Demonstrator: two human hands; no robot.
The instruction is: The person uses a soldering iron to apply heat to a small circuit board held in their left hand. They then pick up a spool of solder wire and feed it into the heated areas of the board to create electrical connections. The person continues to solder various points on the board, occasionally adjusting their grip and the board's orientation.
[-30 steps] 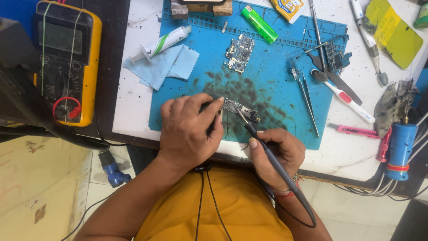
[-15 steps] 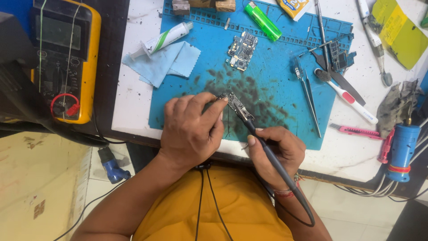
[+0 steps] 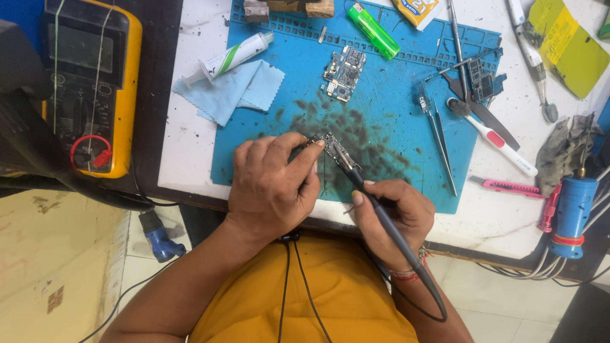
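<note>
Both hands work: soldering iron (image 3: 381, 222) slants up-left onto circuit board (image 3: 332, 145).

Both forearms rise from the lower edge of the view and meet in front of the torso. The left hand (image 3: 270, 187) lies palm down, its back toward the camera, wrist nearly straight. Its fingers (image 3: 298, 145) curl forward together, the thumb tucked beneath them, pinching at the tips. The right hand (image 3: 397, 216) sits just beside it, lower, knuckles turned outward and wrist bent back slightly. Its thumb and forefinger close in a pen-like grip, the thumb tip pointing toward the left fingertips, the remaining fingers folded under. The two hands sit close but apart.
</note>
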